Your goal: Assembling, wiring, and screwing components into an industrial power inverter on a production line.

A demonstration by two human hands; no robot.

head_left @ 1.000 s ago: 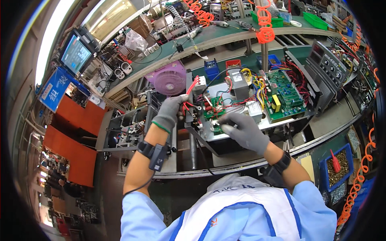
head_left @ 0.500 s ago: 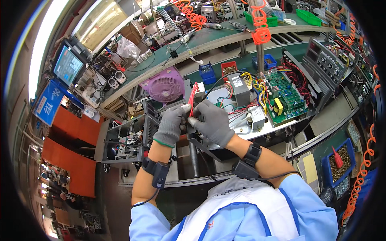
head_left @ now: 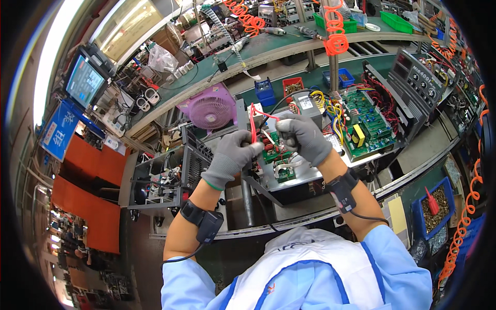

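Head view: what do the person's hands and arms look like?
The left hand and right hand wear grey fabric gloves, the left one with a green cuff edge. Each forearm carries a black strap with a dark boxy module and thin dark cable. Light-blue cloth sleeves cover the upper arms.

Some length of the red wires (head_left: 253,124) is hidden from me.
Inside the left hand (head_left: 232,157) I cannot see how they run, and the right hand (head_left: 309,138) covers the piece which it pinches; it also hides some of the chassis (head_left: 309,174). The shirt (head_left: 400,263) is cut by the lower edge, the orange hose (head_left: 337,45) by the upper. In the tray (head_left: 419,219), the pieces (head_left: 440,204) are too small to count.
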